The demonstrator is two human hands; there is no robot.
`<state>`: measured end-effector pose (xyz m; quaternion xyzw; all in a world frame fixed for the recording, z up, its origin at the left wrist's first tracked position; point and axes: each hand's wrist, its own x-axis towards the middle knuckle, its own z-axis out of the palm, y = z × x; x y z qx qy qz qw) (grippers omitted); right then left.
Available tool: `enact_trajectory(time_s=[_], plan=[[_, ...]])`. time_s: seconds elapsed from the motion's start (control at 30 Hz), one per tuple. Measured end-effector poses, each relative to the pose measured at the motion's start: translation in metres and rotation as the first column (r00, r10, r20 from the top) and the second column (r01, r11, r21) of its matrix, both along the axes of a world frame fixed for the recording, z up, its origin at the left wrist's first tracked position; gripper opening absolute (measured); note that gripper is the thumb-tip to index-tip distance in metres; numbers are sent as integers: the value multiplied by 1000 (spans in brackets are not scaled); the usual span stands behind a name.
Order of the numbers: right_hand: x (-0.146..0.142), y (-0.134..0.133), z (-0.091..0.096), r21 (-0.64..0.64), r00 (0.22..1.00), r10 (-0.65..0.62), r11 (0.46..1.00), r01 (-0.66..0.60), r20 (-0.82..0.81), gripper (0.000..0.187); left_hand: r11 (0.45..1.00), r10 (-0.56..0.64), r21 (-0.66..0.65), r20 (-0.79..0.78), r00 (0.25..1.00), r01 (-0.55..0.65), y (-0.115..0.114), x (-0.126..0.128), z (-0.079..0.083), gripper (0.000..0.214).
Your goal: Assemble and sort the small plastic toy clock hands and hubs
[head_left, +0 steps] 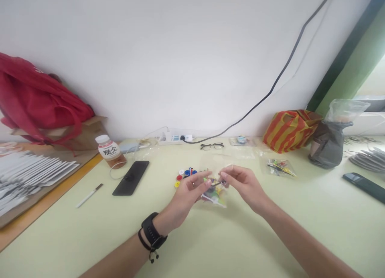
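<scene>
My left hand (192,192), with a black watch (153,230) on its wrist, is closed on a clear plastic bag (215,196) above the table. Small coloured parts, green, yellow and white among them, show through the film. At the upper right of the bag, my right hand (242,186) pinches a thin dark piece (217,184); whether it also grips the film I cannot tell. Just behind my left hand lie several small round pieces (179,177) in red, white, blue, yellow and black, partly covered by the fingers.
To the left are a dark phone (131,178), a drink bottle (110,152), a white-handled tool (89,195) and stacked white sheets (33,178). Glasses (212,146) and a power strip (175,139) lie along the wall. Another filled bag (279,168) and a striped bag (290,129) are right.
</scene>
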<state>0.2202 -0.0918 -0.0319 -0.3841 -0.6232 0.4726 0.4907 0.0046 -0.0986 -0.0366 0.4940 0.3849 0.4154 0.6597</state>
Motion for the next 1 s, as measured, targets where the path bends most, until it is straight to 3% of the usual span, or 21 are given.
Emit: enact_trajectory(time_s=[0.2, 0.33, 0.6, 0.77, 0.87, 1.0], plan=[[-5, -9, -12, -83, 996, 92, 993, -90, 20, 28, 981, 92, 185, -142, 986, -64, 2, -14, -11, 33], [-6, -8, -22, -85, 993, 117, 990, -115, 24, 21, 972, 129, 215, -147, 981, -96, 4, -13, -17, 29], [-24, -15, -26, -69, 999, -39, 997, 38, -9, 12, 960, 223, 187, -58, 973, -208, -5, -2, -25, 27], [-26, -16, -25, -106, 998, -59, 993, 60, 6, 5, 926, 317, 226, -38, 948, -301, -6, -1, -29, 23], [-21, -13, -28, -122, 998, -57, 991, 61, 36, 9, 929, 304, 242, -65, 951, -280, -6, -2, -27, 23], [-14, -9, -28, -113, 1000, -13, 993, 14, 11, 10, 963, 172, 223, -72, 982, -153, -4, -7, -20, 28]])
